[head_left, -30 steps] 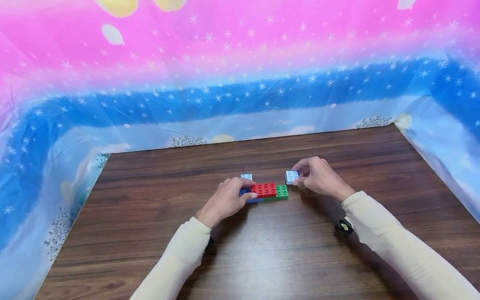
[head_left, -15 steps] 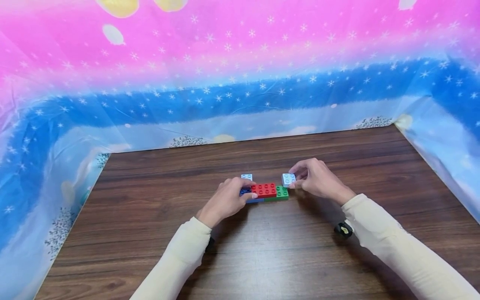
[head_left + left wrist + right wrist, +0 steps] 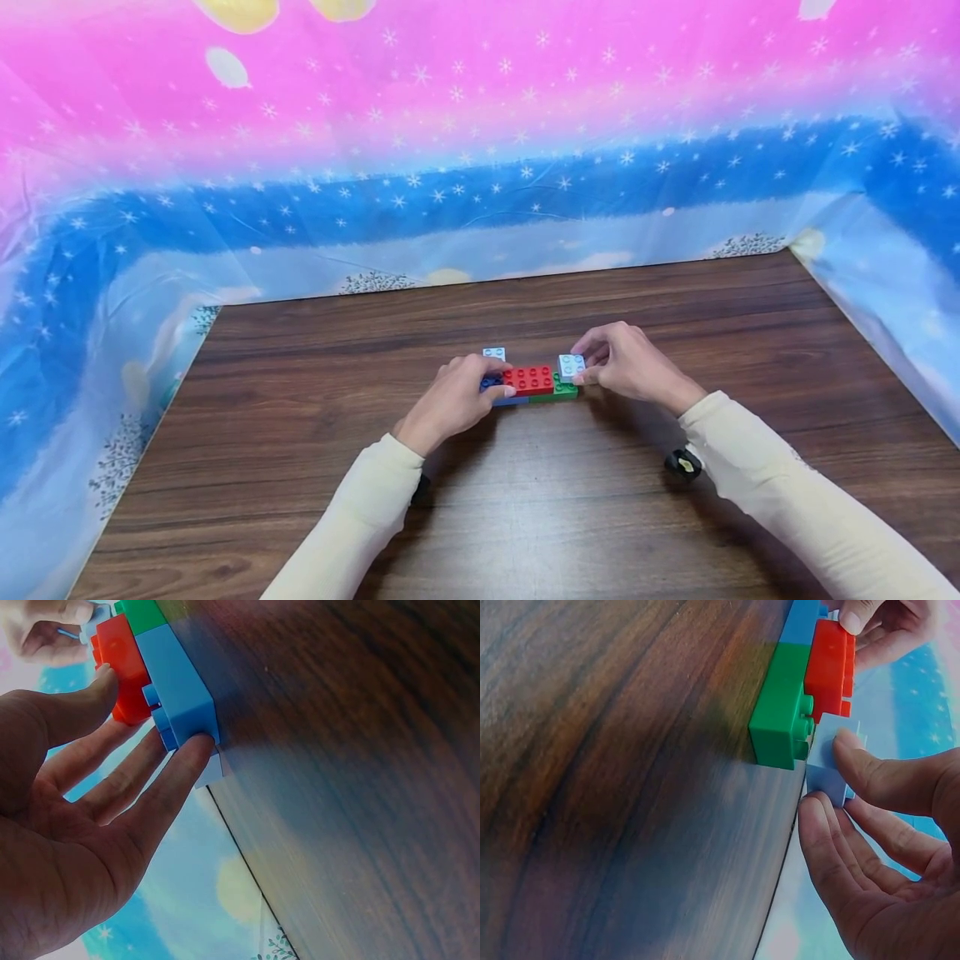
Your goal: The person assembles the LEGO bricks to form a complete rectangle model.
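My left hand (image 3: 453, 396) pinches a red toy building brick (image 3: 529, 381) between thumb and fingers. This brick sits across a blue brick (image 3: 180, 682) and a green brick (image 3: 780, 705), which stand end to end on the table. One left fingertip touches the blue brick's end in the left wrist view. At the right, my right hand (image 3: 633, 364) pinches a small pale blue brick (image 3: 832, 757) with thumb and fingertips. That pale brick is just over the green brick's studs, beside the red brick's end; whether it touches the studs I cannot tell.
Another small pale brick (image 3: 493, 353) lies behind my left fingers, partly hidden. Everything stands on a dark wood-grain table (image 3: 315, 500). A pink and blue snowflake cloth (image 3: 450, 192) hangs along its back and sides.
My right hand has moved left and nearer to me, carrying the pale blue brick from right of the green brick to over it. The left hand has stayed on the red brick.
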`<state>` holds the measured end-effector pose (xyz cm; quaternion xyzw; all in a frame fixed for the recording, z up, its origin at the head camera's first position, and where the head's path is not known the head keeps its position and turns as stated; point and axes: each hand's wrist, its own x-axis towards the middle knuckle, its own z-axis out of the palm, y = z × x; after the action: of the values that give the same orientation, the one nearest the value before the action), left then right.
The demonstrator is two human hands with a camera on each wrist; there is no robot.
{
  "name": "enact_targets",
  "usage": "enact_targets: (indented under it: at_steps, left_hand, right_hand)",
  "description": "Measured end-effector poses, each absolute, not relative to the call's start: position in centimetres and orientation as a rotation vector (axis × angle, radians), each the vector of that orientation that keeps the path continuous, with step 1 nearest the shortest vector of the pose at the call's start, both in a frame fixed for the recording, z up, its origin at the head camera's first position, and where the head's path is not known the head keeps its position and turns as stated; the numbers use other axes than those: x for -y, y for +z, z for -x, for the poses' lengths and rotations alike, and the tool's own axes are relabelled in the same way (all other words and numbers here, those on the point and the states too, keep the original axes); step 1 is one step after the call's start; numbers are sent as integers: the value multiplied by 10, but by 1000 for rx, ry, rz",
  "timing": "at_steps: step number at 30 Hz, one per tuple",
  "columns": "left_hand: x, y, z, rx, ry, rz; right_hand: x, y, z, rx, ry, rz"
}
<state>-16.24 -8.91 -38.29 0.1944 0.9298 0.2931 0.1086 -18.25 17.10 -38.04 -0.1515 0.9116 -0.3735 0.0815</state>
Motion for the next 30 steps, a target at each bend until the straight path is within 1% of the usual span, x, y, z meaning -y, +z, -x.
enact_targets:
  at_steps: [7,16,30]
  left_hand:
    - [89,-383,162,-2737,873,-576]
    - [87,-384,162,-2734,878,-580]
    - [89,-384,162,-2748,863,-584]
  right_hand:
    - [-169,-381,181,-2724,-1116,493]
    - [-168,-381,178,-2707,-1108,466]
    - [-162,-384,179,-2704,-1119,495]
